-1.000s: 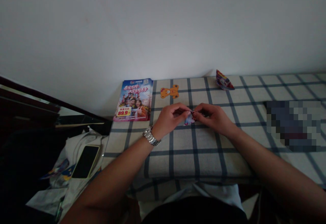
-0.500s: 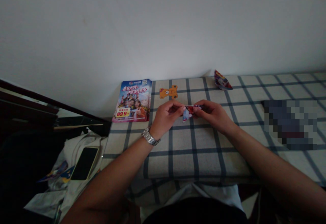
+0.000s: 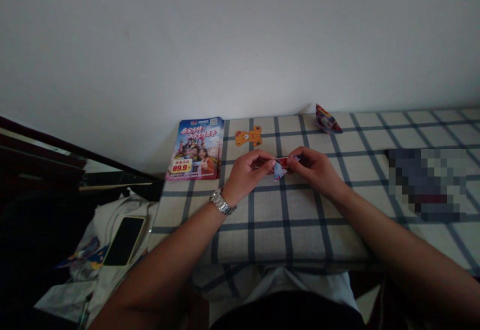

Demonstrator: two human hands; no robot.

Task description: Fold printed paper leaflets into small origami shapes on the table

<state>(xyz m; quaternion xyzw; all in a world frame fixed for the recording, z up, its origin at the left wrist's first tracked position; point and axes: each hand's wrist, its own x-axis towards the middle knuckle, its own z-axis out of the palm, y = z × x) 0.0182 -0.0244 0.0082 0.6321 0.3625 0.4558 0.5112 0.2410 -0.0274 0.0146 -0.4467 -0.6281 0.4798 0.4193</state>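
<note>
Both hands meet above the checked tablecloth. My left hand, with a metal watch on its wrist, pinches the left end of a small folded piece of printed paper. My right hand pinches its right end. The paper is red, white and blue, and a point of it hangs down between the fingers.
A colourful flyer lies at the table's far left corner, with an orange bear cut-out beside it. A folded paper boat stands by the wall. A blurred dark object lies at right. A phone rests on clutter left of the table.
The hands lifted the folded paper slightly and turned it; it now stretches more horizontally between the fingertips, with its point hanging below. The hands stayed in the same spot.
</note>
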